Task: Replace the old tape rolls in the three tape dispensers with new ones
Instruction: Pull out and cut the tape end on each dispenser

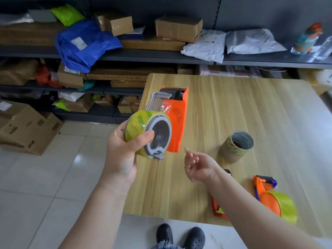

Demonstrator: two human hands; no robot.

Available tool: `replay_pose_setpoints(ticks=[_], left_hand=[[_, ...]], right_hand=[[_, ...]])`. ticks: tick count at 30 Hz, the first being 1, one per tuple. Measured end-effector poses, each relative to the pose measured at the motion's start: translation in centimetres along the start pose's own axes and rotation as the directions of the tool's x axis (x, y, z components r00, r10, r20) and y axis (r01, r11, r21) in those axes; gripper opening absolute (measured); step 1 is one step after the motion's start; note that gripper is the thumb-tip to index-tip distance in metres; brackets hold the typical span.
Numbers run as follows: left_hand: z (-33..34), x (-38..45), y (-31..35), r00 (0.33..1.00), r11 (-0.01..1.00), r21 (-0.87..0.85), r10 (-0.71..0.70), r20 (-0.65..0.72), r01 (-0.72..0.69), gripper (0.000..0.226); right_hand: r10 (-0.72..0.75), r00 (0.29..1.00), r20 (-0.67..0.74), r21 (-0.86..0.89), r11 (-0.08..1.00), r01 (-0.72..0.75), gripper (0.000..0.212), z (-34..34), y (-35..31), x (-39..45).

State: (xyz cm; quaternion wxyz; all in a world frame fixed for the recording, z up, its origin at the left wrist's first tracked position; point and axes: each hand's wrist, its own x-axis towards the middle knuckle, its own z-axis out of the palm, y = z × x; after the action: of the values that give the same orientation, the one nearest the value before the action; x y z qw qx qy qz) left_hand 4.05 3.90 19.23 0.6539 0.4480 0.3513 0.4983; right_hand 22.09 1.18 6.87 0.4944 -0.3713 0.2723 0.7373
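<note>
Your left hand (124,150) holds an orange tape dispenser (177,119) in the air over the desk's (233,108) nine o'clock edge, its grip curled round the yellow-green tape roll (136,128) mounted on the grey hub, thumb resting on the hub's rim. The serrated blade end points toward twelve o'clock. Your right hand (197,166) hovers just beside it at four o'clock, fingers loosely curled, grasping nothing. A stack of spent cardboard cores (237,146) stands upright on the desk at three o'clock from the dispenser. At five o'clock, near the desk's front edge, a second dispenser (269,196) lies with a yellow roll, and a third (218,209) is partly hidden under your right forearm.
</note>
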Motion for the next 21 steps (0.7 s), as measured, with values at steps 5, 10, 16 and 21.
replay_pose_setpoints(ticks=[5,10,16,21], left_hand=[[0.4,0.0,-0.7,0.999,1.0,-0.017,0.009,-0.04,-0.01,0.009],[0.5,-0.5,-0.8,1.0,0.999,-0.045,0.026,0.011,-0.026,0.012],[0.3,-0.5,-0.7,1.0,0.998,-0.059,0.025,-0.009,-0.026,0.012],[0.6,-0.2,-0.7,0.998,0.995,-0.097,0.016,-0.067,-0.023,0.012]], right_hand=[[0.038,0.998,0.042,0.171,0.984,-0.045,0.019,-0.3,1.8,-1.2],[-0.052,0.993,0.106,0.208,0.978,0.029,0.009,-0.3,2.4,-2.1],[-0.194,0.966,0.169,0.216,0.964,0.156,0.02,-1.0,2.9,-2.1],[-0.269,0.92,0.285,0.281,0.941,0.188,0.042,-1.4,3.3,-2.2]])
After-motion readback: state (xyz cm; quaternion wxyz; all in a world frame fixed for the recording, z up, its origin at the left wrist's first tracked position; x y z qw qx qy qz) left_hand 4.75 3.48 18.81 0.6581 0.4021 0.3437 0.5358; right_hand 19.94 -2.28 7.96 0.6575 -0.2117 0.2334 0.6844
